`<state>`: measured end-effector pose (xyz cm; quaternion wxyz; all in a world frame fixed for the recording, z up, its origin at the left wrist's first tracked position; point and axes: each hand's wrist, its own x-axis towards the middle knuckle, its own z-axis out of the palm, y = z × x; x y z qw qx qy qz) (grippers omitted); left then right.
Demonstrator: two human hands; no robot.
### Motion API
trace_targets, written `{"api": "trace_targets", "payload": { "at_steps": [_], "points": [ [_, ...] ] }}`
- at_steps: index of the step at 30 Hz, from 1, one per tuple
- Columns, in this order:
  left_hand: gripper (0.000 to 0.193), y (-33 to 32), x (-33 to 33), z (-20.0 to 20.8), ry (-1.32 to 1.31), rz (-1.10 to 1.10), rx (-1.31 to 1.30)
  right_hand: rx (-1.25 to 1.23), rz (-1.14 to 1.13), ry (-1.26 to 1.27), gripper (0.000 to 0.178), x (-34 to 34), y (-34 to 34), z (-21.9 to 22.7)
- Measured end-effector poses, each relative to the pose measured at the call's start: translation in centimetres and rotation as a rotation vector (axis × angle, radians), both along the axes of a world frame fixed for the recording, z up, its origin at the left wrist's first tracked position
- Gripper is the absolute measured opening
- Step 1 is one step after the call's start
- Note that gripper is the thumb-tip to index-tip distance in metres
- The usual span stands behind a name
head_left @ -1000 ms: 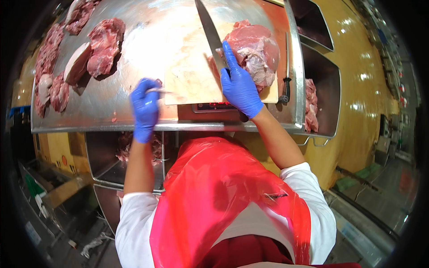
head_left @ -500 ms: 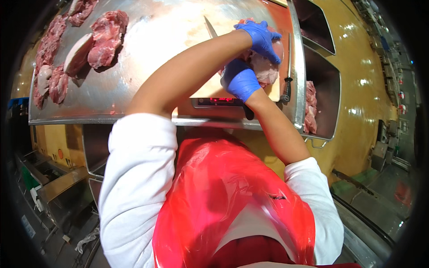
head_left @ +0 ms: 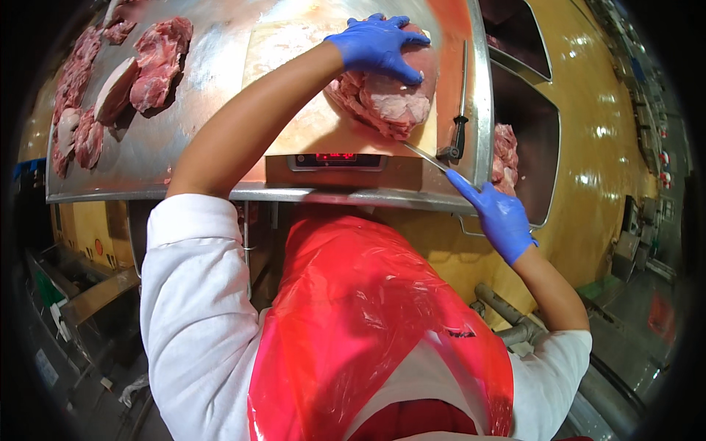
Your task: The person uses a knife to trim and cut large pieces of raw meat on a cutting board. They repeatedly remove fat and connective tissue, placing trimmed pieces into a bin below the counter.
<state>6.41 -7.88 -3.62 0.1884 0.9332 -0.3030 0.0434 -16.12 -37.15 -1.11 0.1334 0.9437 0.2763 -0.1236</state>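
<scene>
My left hand (head_left: 379,48), in a blue glove, lies with spread fingers on top of a large piece of raw meat (head_left: 393,106). The pink meat with pale fat rests on a cream cutting board (head_left: 290,136). My right hand (head_left: 501,219), gloved too, is closed around a knife, its handle mostly hidden in the fist. The thin knife blade (head_left: 425,156) points left and away from me, its tip at the meat's near edge; whether it enters the meat I cannot tell.
A honing steel (head_left: 459,132) with a black handle lies right of the board. Before the board sits a scale with a lit red display (head_left: 338,162). Several meat pieces (head_left: 158,66) lie on the metal table's left. Metal bins (head_left: 537,162) stand right, one holding meat (head_left: 505,158).
My right hand has drawn the knife back from over the board, toward me and to the right. My left hand has shifted left and slightly away, still on the meat.
</scene>
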Motion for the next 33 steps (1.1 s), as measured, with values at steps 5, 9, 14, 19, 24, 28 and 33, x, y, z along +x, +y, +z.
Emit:
{"api": "trace_targets", "payload": {
  "at_steps": [5,9,14,19,24,28,33],
  "points": [
    [0.034,4.4,-7.8,-3.6,-0.455,0.291,-0.826,0.272,0.084,-0.028,0.084,-0.7,-5.1,-1.7],
    [0.031,4.8,-20.3,-7.4,-0.179,0.664,-0.892,0.822,-0.135,0.061,0.074,0.3,-1.4,-3.8],
    [0.045,-2.4,-19.9,-9.7,-0.157,0.038,-0.255,1.068,-0.316,0.107,0.064,3.3,2.1,-4.0],
    [0.028,-1.4,-16.6,-12.4,-0.156,-0.127,-0.338,0.948,-0.382,0.159,0.063,4.4,-0.5,-4.3],
    [0.025,15.1,-21.5,-9.8,-0.272,0.542,-0.606,1.198,-0.468,-0.018,0.069,2.1,-1.8,-4.7],
    [0.057,31.6,-26.9,-17.0,0.121,1.01,-0.102,1.642,-0.745,0.446,0.026,9.1,1.3,-4.2],
    [0.06,13.2,-15.8,-6.9,0.446,0.617,-1.206,2.133,-0.793,0.204,0.018,14.6,6.2,-9.8]
  ]
}}
